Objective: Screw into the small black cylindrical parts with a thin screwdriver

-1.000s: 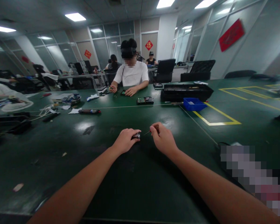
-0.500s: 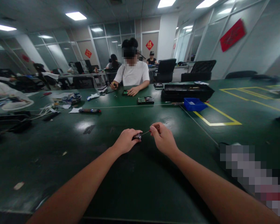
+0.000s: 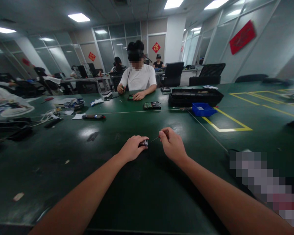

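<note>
My left hand point(image 3: 131, 148) is closed around a short, dark cylindrical part point(image 3: 144, 143). Its silvery end, which has small holes, faces right; the rest is hidden by my fingers. My right hand point(image 3: 173, 145) grips a thin screwdriver point(image 3: 155, 139) by its reddish-brown handle, mostly covered by the fingers. The slim shaft points left and slightly down towards the cylinder's end, with a small gap between tip and part. Both hands are just over the dark green table point(image 3: 137, 192).
Across the table a person in a white shirt point(image 3: 140, 78) handles a small device. A circuit board unit point(image 3: 152, 105), a long black case point(image 3: 196, 99), a blue bin point(image 3: 204, 110) and a dark rod-shaped tool point(image 3: 94, 117) lie beyond my hands. Cables point(image 3: 45, 117) clutter the left.
The screwdriver tip has drawn back to the right, away from the cylinder's end. My left hand stays in place and keeps its hold.
</note>
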{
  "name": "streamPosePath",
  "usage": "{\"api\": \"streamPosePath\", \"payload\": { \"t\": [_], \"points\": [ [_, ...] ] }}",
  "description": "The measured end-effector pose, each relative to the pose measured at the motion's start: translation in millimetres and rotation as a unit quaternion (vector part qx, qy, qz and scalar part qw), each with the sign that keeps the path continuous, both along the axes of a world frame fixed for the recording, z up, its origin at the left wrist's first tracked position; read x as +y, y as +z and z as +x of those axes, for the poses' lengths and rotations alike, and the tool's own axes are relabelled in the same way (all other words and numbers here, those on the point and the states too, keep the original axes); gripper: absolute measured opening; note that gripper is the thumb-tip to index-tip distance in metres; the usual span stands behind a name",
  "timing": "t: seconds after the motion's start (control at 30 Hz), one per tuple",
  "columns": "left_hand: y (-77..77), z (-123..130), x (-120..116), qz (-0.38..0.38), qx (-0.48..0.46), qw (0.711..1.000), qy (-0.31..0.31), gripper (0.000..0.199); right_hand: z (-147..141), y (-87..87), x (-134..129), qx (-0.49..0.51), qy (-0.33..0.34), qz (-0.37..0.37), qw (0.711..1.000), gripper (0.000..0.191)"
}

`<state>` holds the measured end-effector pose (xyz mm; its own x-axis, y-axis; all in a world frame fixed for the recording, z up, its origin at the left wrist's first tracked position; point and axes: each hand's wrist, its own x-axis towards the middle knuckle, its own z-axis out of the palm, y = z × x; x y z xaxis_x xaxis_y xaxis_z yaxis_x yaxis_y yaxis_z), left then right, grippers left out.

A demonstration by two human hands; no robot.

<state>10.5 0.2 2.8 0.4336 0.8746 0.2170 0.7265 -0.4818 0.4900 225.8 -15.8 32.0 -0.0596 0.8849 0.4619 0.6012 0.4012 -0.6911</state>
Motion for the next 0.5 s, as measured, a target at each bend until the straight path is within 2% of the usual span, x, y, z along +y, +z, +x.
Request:
{"api": "streamPosePath", "payload": {
  "t": [0.13,0.5],
  "points": [
    [-0.1,0.6,-0.6,0.006,-0.003,1.0,-0.008,0.04,0.5,2.4,-3.1,0.038,0.022,-0.008,0.999,0.021],
    [-2.6,0.4,0.6,0.016,0.015,0.999,-0.025,0.042,-1.0,0.6,-0.8,0.013,0.044,-0.024,0.999,0.018]
  ]
}}
